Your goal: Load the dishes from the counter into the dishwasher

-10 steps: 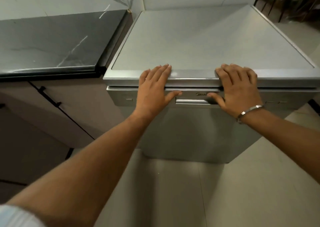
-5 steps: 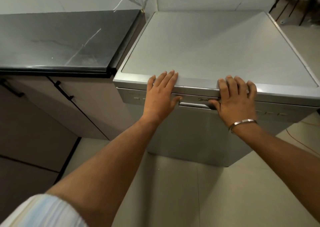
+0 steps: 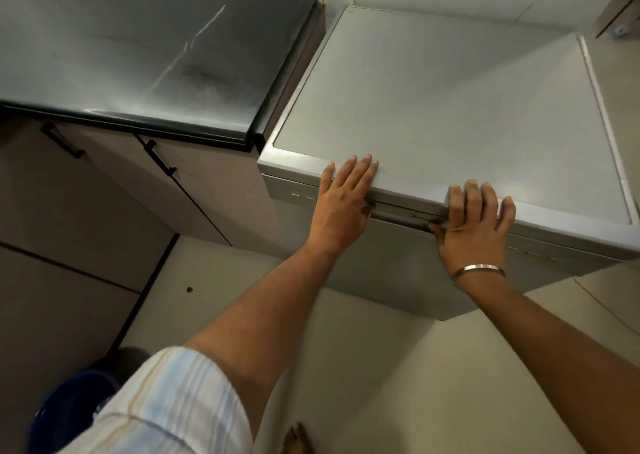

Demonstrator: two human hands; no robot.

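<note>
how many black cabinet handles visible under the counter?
2. One black handle sits on the cabinet front at far left, just below the counter edge. The other handle is on the next door, nearer the dishwasher. More may lie outside the frame.

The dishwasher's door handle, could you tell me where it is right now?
In the head view, the door handle runs just under the dishwasher top's front edge, between the left hand and right hand.

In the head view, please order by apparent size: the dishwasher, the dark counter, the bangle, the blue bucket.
1. Dishwasher and dark counter: alike in apparent size, so unranked.
2. Blue bucket, partly hidden and nearer the camera, so unsure.
3. Bangle, smallest.
</note>
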